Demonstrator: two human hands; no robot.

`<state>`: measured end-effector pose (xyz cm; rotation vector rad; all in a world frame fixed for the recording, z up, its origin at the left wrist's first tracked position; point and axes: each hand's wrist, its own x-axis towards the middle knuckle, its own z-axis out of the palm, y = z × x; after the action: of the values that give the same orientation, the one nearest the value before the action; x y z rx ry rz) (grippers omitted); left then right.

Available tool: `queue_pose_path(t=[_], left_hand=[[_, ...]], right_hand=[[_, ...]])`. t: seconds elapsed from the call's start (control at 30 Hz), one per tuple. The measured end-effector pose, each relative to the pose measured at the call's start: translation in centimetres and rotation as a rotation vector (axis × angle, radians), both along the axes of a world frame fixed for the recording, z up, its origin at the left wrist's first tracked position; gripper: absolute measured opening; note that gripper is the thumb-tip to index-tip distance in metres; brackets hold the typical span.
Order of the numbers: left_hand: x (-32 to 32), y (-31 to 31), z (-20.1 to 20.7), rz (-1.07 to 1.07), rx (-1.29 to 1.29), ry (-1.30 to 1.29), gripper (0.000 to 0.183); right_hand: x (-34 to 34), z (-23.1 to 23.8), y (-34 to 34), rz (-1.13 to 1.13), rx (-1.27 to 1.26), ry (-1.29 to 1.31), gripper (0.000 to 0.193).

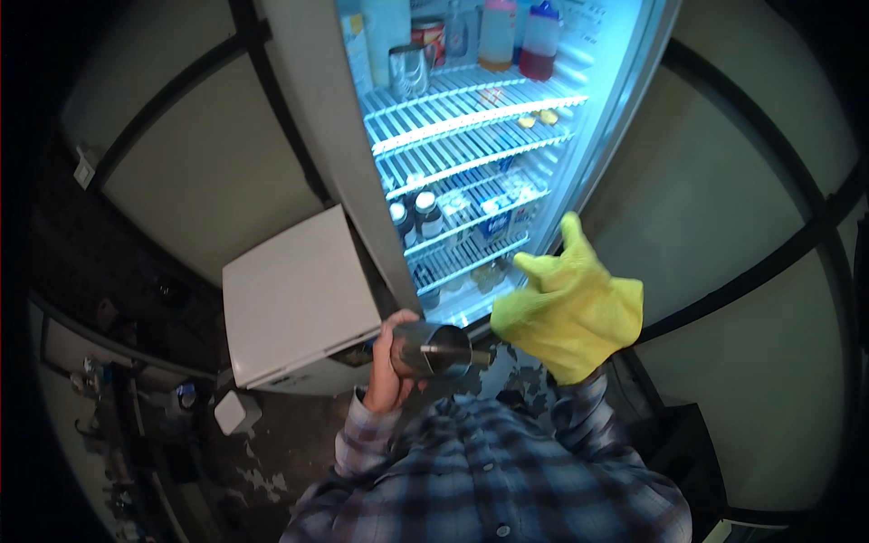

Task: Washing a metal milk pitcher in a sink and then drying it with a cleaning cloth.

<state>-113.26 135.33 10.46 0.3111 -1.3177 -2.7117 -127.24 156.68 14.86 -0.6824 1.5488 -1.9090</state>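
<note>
My left hand (386, 369) is bare and wraps round the left end of a dark, shiny cup (425, 351). The cup is tipped on its side, its dark mouth toward the right. A yellow glove (579, 312) covers my right hand (566, 294), which is raised to the right of the cup. Two of its fingers stretch out apart, and nothing shows between them. Ahead of both hands stands a lit fridge (480, 113) with its wire shelves exposed.
On the top shelf are a silver tumbler (410, 72), a red tin (428, 38) and bottles with orange and red liquid (540, 50). Dark white-capped bottles (427, 215) stand lower. A white-topped cabinet (299, 294) is left of the fridge, a small white-lidded bin (237, 413) beside it.
</note>
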Motion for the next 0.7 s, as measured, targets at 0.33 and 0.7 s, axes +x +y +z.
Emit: queue_pose_path(t=[0.33, 0.7], left_hand=[[-0.8, -0.5, -0.8, 0.053, -0.662, 0.050, 0.038], [-0.5, 3.1, 0.7, 0.158, -0.833, 0.133, 0.042]], right_hand=[[2.3, -2.4, -2.8, 0.241, -0.004, 0.066, 0.043], [-0.2, -9.1, -5.3, -0.023, -0.054, 0.363, 0.030]])
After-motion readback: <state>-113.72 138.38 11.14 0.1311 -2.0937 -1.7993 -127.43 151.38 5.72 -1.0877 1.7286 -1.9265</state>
